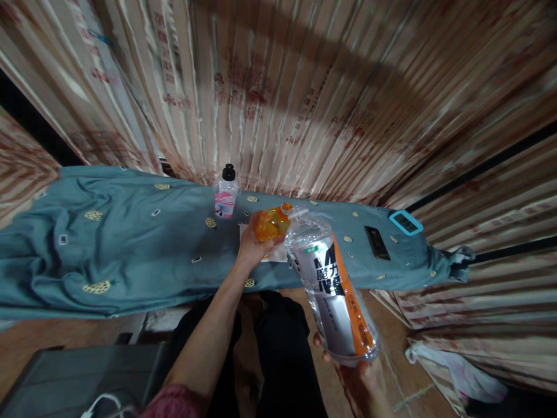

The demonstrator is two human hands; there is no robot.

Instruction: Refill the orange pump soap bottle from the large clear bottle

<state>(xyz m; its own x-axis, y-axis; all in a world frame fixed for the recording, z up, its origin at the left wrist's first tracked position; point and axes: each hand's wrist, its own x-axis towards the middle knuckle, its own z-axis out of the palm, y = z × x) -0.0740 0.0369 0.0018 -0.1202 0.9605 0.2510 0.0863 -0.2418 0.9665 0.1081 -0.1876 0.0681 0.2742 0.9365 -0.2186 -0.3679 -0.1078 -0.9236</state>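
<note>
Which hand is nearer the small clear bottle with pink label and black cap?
Left. The left hand, gripping an orange bottle, is just right of the pink-labelled bottle; the right hand is far lower, holding a large clear bottle.

the person is wearing a dusky pink knitted sleeve (174, 404), sitting bunched above the bare left forearm, and black trousers (285, 342) covering both legs; the left hand (253, 244) and right hand (362, 376) are showing bare.

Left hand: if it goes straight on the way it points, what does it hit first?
Probably the neck of the clear bottle in the right hand: the orange bottle held by the left hand sits right at it. Depth is unclear.
</note>
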